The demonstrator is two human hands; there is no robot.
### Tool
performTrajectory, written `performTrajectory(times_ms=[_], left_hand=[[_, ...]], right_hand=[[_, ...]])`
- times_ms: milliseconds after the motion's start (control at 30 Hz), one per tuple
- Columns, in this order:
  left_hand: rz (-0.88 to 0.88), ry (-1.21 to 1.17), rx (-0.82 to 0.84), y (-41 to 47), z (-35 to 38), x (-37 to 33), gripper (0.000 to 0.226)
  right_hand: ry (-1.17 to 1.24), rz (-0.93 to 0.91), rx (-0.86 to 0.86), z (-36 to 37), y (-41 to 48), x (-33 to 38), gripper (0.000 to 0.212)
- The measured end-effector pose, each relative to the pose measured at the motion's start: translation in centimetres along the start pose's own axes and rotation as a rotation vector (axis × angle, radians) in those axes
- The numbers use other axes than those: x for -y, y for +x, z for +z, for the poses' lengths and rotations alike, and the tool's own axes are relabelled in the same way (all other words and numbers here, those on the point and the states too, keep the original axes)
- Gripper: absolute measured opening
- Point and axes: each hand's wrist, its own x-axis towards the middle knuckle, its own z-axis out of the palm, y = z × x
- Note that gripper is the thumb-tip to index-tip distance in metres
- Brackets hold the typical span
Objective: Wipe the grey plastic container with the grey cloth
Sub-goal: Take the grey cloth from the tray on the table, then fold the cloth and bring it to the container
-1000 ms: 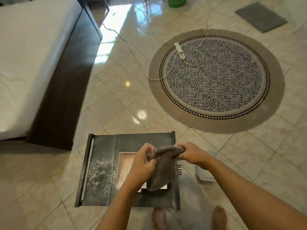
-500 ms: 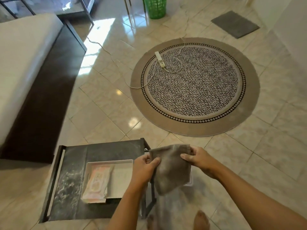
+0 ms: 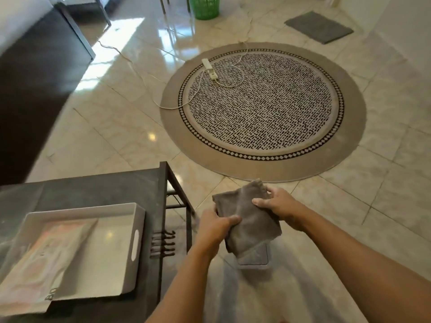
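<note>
Low in the frame, right of centre, both hands grasp the grey cloth (image 3: 247,217) above the floor. The left hand (image 3: 215,226) pinches its lower left edge, thumb on top; the right hand (image 3: 277,203) grips its upper right edge. The cloth hangs crumpled between them, its long axis running from the upper right down toward the bottom of the frame.

Just under the cloth's lower hem a grey plastic container (image 3: 255,257) sits on the tiled floor (image 3: 130,127) — only one rounded corner shows, so I cannot tell which way it points or what is in it.

At the lower left stands a dark bench (image 3: 105,190) carrying a white tray (image 3: 109,259) with a cut-out handle in its right wall; a pale, blurred packet (image 3: 44,257) lies in it, overhanging the near edge.

Beyond the hands lies a round patterned rug (image 3: 263,110) with a white power strip (image 3: 210,68) and its cord on it. A green basket (image 3: 205,7) is at the top edge, a grey mat (image 3: 319,26) in the upper right, and a dark bed frame (image 3: 30,89) along the left.
</note>
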Motion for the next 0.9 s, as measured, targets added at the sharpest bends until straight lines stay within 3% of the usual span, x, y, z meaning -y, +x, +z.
performTrajectory(times_ms=[100, 267, 467, 600, 900], left_hand=[[0.079, 0.014, -0.053, 2.8, 0.3, 3.3, 0.023], [0.208, 0.065, -0.108, 1.7, 0.6, 6.6, 0.013], [0.372, 0.057, -0.156, -8.5, 1.6, 8.5, 0.001], [0.448, 0.068, -0.176, -15.0, 2.1, 9.0, 0.017], [0.536, 0.128, -0.252, -20.1, 1.4, 10.1, 0.016]], right_hand=[[-0.124, -0.009, 0.087, 0.2, 1.9, -3.0, 0.059], [-0.125, -0.132, 0.087, 0.8, 0.0, -6.1, 0.059], [-0.133, -0.269, 0.071, 1.5, -11.1, -6.7, 0.061], [-0.156, -0.323, 0.022, 2.3, -18.1, -7.4, 0.058], [-0.053, -0.376, -0.003, 5.0, -23.1, -10.4, 0.061]])
